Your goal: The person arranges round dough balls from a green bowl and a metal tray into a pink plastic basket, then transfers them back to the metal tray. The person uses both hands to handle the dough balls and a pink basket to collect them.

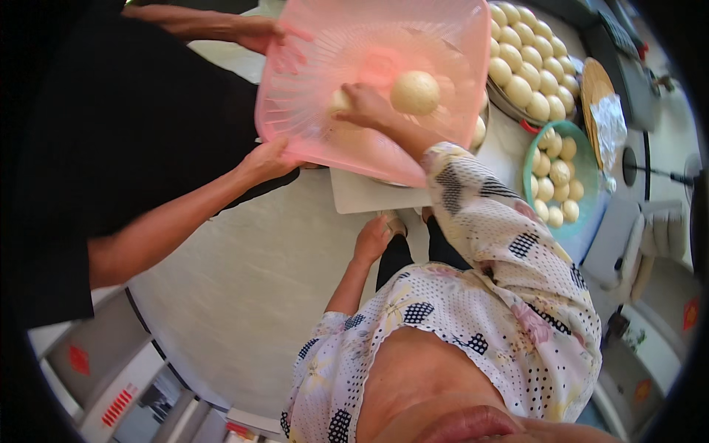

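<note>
My right hand [366,105] reaches into a pink translucent plastic basket [310,138], fingers closed around a pale round bun [339,102]. Just right of that hand, a second round bun [415,93] sits inside. Another person's two hands, the upper hand [257,34] and the lower hand [272,158], hold the basket by its left side. My left hand [372,239] hangs low in front of me, loosely curled, below the white board-like edge [363,194]. Nothing shows in it, but its fingers are partly hidden.
A large round tray of buns [529,66] stands at the upper right. Below it, a green plastic basin [588,221] holds several more buns. A round woven lid [595,83] with crumpled foil [609,124] leans nearby. The person in black clothing [138,111] stands close on the left.
</note>
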`<state>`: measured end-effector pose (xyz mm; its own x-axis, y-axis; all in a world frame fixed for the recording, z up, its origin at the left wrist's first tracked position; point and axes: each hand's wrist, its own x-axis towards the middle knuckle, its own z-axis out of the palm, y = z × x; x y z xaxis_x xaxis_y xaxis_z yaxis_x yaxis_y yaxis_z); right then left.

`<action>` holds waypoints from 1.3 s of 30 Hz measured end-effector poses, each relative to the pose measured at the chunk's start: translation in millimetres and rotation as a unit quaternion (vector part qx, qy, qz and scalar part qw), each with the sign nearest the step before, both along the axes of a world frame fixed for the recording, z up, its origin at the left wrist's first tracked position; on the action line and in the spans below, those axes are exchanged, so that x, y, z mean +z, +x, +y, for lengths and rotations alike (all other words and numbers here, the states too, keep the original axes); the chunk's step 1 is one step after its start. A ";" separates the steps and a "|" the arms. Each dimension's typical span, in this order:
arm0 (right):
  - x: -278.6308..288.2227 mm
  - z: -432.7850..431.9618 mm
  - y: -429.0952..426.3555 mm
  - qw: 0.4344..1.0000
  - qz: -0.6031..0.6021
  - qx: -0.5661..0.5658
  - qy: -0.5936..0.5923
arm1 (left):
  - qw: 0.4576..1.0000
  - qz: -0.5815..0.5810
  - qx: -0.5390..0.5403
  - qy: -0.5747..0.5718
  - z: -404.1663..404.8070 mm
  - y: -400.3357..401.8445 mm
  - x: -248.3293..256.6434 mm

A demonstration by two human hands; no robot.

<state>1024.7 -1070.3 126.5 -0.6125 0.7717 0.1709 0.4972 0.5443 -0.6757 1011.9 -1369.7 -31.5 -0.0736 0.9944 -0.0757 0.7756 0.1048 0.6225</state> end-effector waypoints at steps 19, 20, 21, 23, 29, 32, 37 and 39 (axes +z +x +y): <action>-156.6 27.6 323.9 0.948 -0.031 -0.310 -0.064 | 0.978 -0.009 -0.204 0.049 108.2 48.6 16.7; -170.5 26.1 325.9 0.954 -0.047 -0.290 -0.068 | 0.975 0.010 -0.213 0.067 126.1 55.9 15.7; -174.3 17.2 314.0 0.958 -0.018 -0.279 -0.070 | 0.971 0.028 -0.223 0.081 143.2 60.6 16.1; -189.0 18.4 303.9 0.978 -0.065 -0.198 0.018 | 0.964 0.082 -0.236 0.093 188.2 85.5 19.5; -179.0 29.3 261.7 0.973 -0.205 -0.077 0.076 | 0.902 0.346 -0.186 0.180 293.4 104.1 -9.4; -183.5 38.3 264.9 0.968 -0.219 -0.050 0.111 | 0.873 0.421 -0.199 0.144 322.0 100.2 -22.4; -204.3 51.9 273.1 0.951 -0.241 -0.052 0.188 | 0.851 0.446 -0.243 0.132 342.8 106.2 -34.4; -208.0 57.6 277.1 0.953 -0.243 -0.041 0.177 | 0.849 0.448 -0.264 0.094 348.7 106.2 -29.2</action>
<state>1301.9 -1012.6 -81.5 -0.6261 0.7670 0.1404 0.7552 0.6413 -0.1358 1118.1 -1021.0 -60.8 0.4417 0.8952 -0.0601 0.8548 -0.4402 -0.2746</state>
